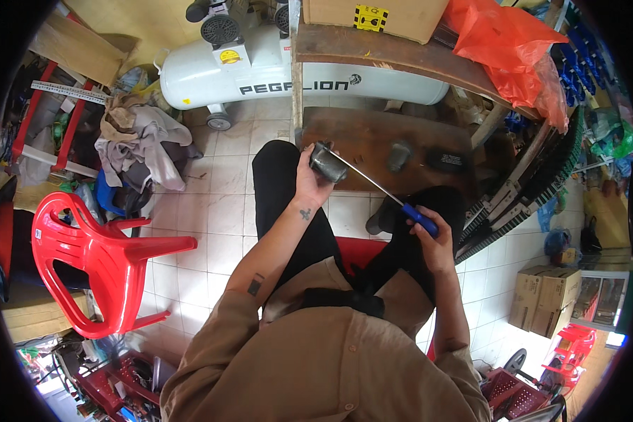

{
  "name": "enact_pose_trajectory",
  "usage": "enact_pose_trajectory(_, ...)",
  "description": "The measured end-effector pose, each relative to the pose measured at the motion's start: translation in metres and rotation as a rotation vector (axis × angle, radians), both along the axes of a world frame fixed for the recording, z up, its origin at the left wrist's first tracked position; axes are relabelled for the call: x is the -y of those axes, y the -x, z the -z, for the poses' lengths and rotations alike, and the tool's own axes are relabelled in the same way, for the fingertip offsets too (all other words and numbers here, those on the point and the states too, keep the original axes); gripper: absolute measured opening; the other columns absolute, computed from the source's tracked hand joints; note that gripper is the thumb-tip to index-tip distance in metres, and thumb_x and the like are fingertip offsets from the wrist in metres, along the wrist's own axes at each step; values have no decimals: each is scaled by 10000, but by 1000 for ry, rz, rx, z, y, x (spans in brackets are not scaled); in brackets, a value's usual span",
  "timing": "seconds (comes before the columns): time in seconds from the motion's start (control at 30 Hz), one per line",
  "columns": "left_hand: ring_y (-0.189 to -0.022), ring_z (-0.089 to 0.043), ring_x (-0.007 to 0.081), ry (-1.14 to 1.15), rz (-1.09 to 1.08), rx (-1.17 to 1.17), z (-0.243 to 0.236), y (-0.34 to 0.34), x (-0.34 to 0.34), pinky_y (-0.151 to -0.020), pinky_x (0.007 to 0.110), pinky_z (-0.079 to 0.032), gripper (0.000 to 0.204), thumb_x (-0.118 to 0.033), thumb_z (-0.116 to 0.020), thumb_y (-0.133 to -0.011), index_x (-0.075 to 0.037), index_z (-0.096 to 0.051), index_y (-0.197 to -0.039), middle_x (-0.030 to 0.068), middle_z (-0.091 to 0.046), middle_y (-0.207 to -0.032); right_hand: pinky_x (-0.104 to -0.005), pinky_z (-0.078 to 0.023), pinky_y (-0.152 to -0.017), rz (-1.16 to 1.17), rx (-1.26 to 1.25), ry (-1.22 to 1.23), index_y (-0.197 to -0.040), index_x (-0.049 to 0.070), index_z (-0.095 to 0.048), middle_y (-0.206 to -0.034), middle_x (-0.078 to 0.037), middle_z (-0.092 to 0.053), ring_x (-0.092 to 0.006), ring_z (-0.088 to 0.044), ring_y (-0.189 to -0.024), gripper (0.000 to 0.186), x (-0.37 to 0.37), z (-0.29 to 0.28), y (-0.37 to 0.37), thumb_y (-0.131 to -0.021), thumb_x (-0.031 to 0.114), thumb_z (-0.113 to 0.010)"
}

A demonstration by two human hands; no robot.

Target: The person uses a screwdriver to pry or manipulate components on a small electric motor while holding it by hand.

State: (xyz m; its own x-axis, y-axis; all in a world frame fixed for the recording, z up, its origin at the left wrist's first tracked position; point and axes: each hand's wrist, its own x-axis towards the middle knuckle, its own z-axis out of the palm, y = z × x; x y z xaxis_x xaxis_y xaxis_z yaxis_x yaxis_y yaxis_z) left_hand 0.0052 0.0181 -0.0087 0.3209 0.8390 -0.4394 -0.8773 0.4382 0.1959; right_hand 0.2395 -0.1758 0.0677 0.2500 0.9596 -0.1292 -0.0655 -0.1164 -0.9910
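Note:
My left hand (309,181) is closed around a dark grey, blocky part with a glossy face (329,166), held above my left knee. A long-shafted screwdriver (422,221) with a blue handle is in my right hand (437,245). Its shaft slants up and left, and the tip meets the upper edge of the part; whether it sits in a slot or screw there is too small to tell. On the low brown wooden board (362,133) ahead of me lie a small grey part (399,155) and a flat black piece (444,160).
Behind the board stands a white air compressor tank (190,77). A wooden shelf (401,46) carries a cardboard box (373,17) and a red plastic bag (503,49). A red plastic chair (123,267) is at my left; black slatted tracks (513,190) and cartons (541,299) are at right.

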Motion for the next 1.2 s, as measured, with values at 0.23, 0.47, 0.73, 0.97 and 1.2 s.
enact_pose_trajectory(0.23, -993, -626, 232, 12, 6, 68, -7, 3, 3, -989, 410, -503, 365, -335, -617, -938, -59, -612, -1175, 89, -662, -1150, -219, -519, -641, -230, -48, 348, -1426, -45, -460, -953, -150, -668, -155, -632, -665, 489, 4, -16, -23, -1056, 268, -526)
enact_pose_trajectory(0.47, -996, -625, 239, -22, 2, 106, -5, 4, 3, -981, 417, -506, 361, -330, -635, -934, -52, -611, -1163, 89, -664, -1120, -236, -513, -650, -53, 192, 13, -1397, -53, -483, -1044, -130, -625, -136, -609, -780, 455, 4, 6, -8, -1055, 244, -529)
enact_pose_trajectory(0.73, -981, -626, 248, -43, 17, 112, -2, 4, 2, -986, 415, -509, 447, -342, -648, -923, -2, -584, -1205, 102, -646, -1104, -228, -491, -581, -314, -161, 398, -1404, -45, -483, -973, -122, -651, -118, -603, -697, 570, 0, -23, -19, -1088, 412, -358)
enact_pose_trajectory(0.97, -994, -627, 250, -27, 9, 86, -6, 3, 2, -984, 421, -509, 462, -339, -648, -925, 1, -574, -1231, 105, -642, -1122, -188, -405, -552, -47, 199, -29, -1385, 9, -507, -929, -76, -605, -84, -522, -659, 439, 0, 3, -12, -1009, 220, -590)
enact_pose_trajectory(1.2, -997, -625, 249, -50, 41, 94, 3, 6, 0, -961, 423, -519, 387, -330, -657, -936, -49, -593, -1195, 92, -663, -1158, -203, -400, -545, -8, -181, 168, -1410, -16, -477, -808, -88, -611, -89, -495, -587, 470, -4, -10, -6, -1013, 211, -583)
